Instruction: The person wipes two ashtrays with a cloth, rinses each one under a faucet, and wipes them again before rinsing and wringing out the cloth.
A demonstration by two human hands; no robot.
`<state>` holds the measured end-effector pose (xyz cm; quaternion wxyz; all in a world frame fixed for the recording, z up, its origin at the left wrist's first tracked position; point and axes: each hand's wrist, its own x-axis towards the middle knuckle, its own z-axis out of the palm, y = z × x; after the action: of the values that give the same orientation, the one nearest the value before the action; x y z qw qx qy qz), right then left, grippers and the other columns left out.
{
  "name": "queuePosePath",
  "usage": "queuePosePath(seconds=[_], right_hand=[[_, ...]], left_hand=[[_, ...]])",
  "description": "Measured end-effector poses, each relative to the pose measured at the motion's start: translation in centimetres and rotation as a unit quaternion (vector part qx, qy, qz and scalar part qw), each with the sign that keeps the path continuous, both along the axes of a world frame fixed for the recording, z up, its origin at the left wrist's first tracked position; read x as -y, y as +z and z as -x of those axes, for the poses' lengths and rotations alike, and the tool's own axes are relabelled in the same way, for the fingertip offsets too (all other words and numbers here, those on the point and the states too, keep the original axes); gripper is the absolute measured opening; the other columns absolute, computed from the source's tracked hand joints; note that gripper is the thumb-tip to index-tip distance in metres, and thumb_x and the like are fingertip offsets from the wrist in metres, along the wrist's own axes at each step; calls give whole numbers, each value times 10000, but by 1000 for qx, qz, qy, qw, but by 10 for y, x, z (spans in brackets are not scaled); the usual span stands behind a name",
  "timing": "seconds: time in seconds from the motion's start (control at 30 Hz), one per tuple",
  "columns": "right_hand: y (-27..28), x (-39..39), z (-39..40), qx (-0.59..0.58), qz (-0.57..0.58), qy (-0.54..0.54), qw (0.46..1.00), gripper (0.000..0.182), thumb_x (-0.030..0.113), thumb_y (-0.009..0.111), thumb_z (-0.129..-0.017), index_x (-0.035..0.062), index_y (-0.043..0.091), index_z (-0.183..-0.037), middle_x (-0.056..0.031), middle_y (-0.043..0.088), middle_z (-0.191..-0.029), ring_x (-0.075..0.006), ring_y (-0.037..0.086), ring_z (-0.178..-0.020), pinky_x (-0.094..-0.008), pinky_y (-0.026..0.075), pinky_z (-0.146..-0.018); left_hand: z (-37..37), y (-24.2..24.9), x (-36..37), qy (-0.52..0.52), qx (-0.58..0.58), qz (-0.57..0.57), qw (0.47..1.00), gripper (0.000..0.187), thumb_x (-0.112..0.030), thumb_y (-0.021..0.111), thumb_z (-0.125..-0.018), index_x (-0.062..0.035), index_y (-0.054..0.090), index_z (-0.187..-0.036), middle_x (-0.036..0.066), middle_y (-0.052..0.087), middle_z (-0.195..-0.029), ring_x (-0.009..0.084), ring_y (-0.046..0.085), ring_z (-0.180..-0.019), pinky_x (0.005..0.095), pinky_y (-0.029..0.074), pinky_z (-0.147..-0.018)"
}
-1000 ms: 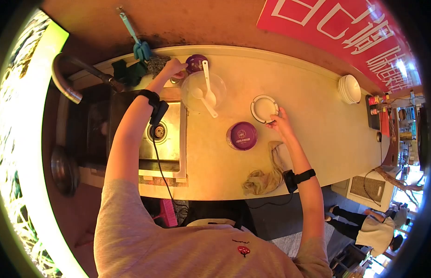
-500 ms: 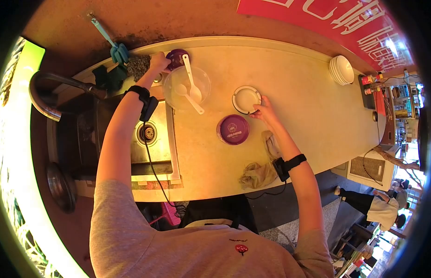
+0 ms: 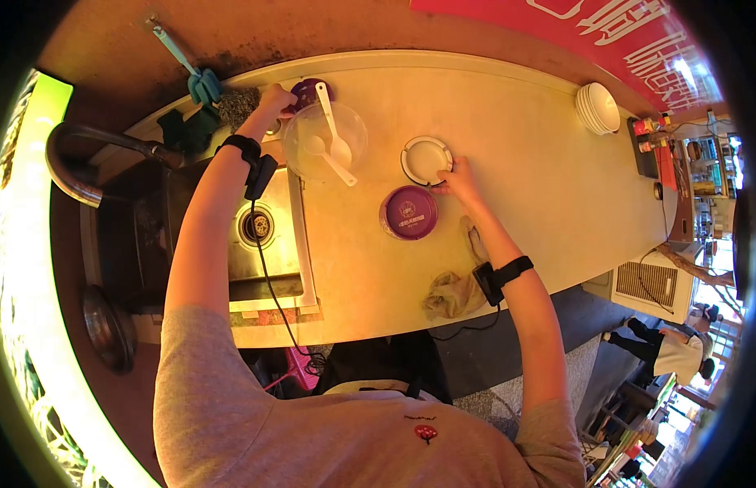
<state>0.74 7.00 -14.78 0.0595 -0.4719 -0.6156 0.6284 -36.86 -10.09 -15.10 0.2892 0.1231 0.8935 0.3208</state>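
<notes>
- Right hand [image 3: 458,179] pinches that white dish [image 3: 425,160]
- Left hand [image 3: 276,101] is just beside the far purple dish [image 3: 310,94]
- Two white spoons [image 3: 327,114] sit in a clear bowl [image 3: 354,130]

Two white plastic spoons [image 3: 340,152] rest in the clear round plastic bowl [image 3: 350,128], right of the rectangular steel sink [image 3: 282,213]. Farther right, the white round dish [image 3: 425,161] sits just behind the purple round dish [image 3: 409,213].

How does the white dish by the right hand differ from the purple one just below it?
The white dish is pale with dark marks on its rim; the purple dish has pale printing inside. The right hand has its fingers on the white dish's edge, while no hand touches the purple dish. Both are round.
</notes>
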Motion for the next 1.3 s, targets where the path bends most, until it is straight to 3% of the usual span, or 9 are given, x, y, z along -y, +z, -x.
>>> queuePosePath(seconds=[0.13,0.23,0.27,0.4,0.53,0.67,0.77,1.0,1.3], right_hand=[[-6,-3,0,53,-76,32,995,390,-9,575,-712,-38,321,-1006,-199,499,-907,-274,624,-600,-342,555,-452],[-6,-4,1,95,-94,51,990,395,33,588,-717,-49,318,-994,-207,540,-825,-258,606,-500,-331,536,-419],[-10,-6,1,94,-113,55,988,388,43,586,-723,-48,322,-991,-202,549,-794,-250,600,-484,-326,527,-411],[-19,-11,1,105,-161,94,977,375,84,588,-744,-52,335,-985,-186,566,-700,-227,588,-454,-315,492,-384],[-18,-15,0,91,-161,123,975,385,136,598,-760,-51,355,-992,-163,563,-641,-215,569,-432,-318,470,-373],[-5,-24,-9,95,-181,80,976,380,222,589,-807,15,373,-1042,-127,557,-618,-188,548,-426,-291,443,-366],[15,-29,-26,24,-184,57,981,375,233,579,-822,11,390,-1059,-106,549,-569,-171,538,-411,-275,422,-351],[88,14,-64,-88,-221,53,970,242,179,533,-863,29,441,-1029,-80,540,-589,-116,492,-426,-234,359,-379],[145,130,-44,-173,-125,161,964,155,147,503,-884,22,516,-975,-61,541,-638,-87,492,-463,-200,343,-406]], left_hand=[[13,-7,6,4,-11,-71,997,250,-84,689,-658,124,555,-696,207,605,-683,251,635,-595,336,526,-440],[24,-4,11,35,31,-110,993,285,-106,687,-637,107,590,-799,207,632,-825,236,652,-729,328,565,-547],[-8,48,17,11,-67,-48,997,262,-83,678,-649,120,583,-784,206,631,-813,250,651,-716,332,573,-537],[-8,78,35,87,-8,-167,982,198,-21,637,-682,135,572,-785,201,616,-752,267,643,-655,344,580,-500],[-18,105,78,116,39,-268,956,142,-34,620,-714,48,511,-752,101,532,-709,228,602,-622,334,576,-580],[-49,113,134,168,59,-376,910,202,2,618,-676,5,429,-748,107,512,-700,243,588,-555,368,575,-547],[-102,132,176,199,60,-370,906,185,-67,628,-748,-20,461,-812,91,510,-723,252,611,-633,321,562,-605],[-186,111,252,223,96,-383,891,254,-83,582,-796,11,511,-1021,65,559,-794,140,584,-686,299,536,-686],[-220,71,299,237,153,-442,852,185,-82,534,-836,-2,533,-1003,55,555,-850,148,584,-751,311,527,-741]])
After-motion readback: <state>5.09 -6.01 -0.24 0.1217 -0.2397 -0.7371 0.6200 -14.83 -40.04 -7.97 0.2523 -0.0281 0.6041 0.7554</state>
